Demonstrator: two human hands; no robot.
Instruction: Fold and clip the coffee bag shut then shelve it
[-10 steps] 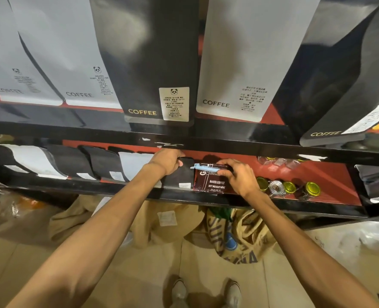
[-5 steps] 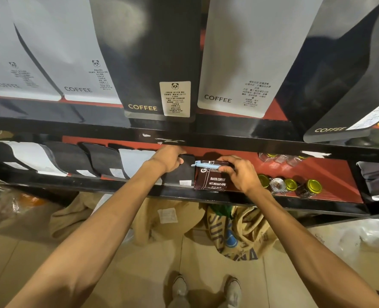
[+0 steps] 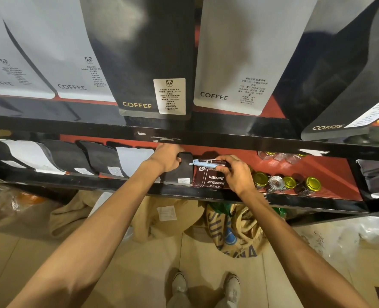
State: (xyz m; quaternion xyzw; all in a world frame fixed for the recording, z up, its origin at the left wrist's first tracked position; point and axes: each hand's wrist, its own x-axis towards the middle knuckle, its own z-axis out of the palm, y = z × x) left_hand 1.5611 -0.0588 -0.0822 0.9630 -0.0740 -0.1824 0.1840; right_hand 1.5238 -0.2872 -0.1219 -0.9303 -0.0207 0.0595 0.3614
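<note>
A dark brown coffee bag (image 3: 208,177) printed "BAKED COFFEE" stands on the lower red shelf (image 3: 330,174). A light blue clip (image 3: 203,162) runs along its folded top. My right hand (image 3: 235,172) grips the bag's right side and top edge. My left hand (image 3: 168,157) holds the top of a black bag (image 3: 184,171) standing just left of the brown one.
A row of black and white coffee bags (image 3: 99,160) leans along the lower shelf to the left. Gold-lidded jars (image 3: 288,183) stand to the right. Tall COFFEE bags (image 3: 235,63) fill the upper shelf. Burlap sacks (image 3: 235,230) lie on the floor below.
The brown bag has shifted slightly on the shelf. My right hand has slid down its right side. My left hand stays on the black bag.
</note>
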